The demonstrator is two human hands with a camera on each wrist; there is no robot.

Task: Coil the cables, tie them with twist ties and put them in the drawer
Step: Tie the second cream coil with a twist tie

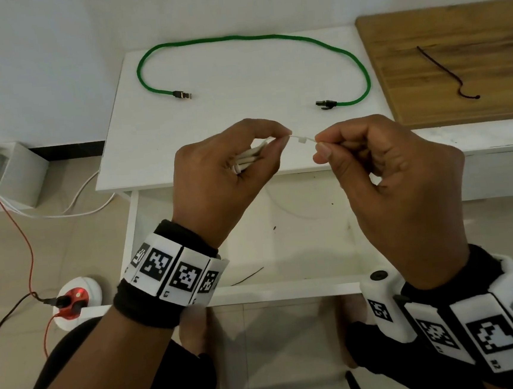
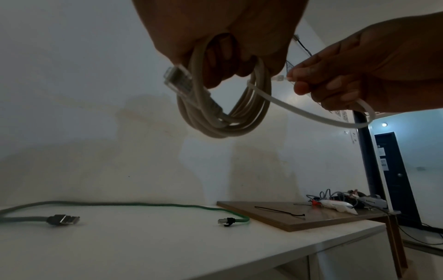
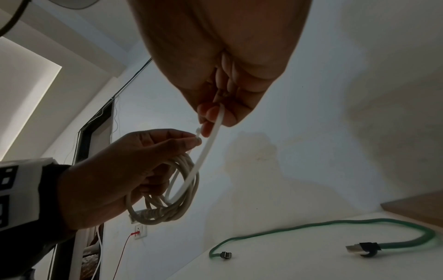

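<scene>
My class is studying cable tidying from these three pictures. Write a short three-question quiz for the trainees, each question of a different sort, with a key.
1. True or false: the green cable on the white table is already coiled.
2. What does the left hand hold in its grip? A) the beige coiled cable B) the green cable C) nothing
3. Fill in: the right hand pinches the white ___ tie, looped round the coil.

Key
1. False: it lies spread out in a wide arc.
2. A
3. Cable. A black tie lies unused on the wooden board.
</scene>
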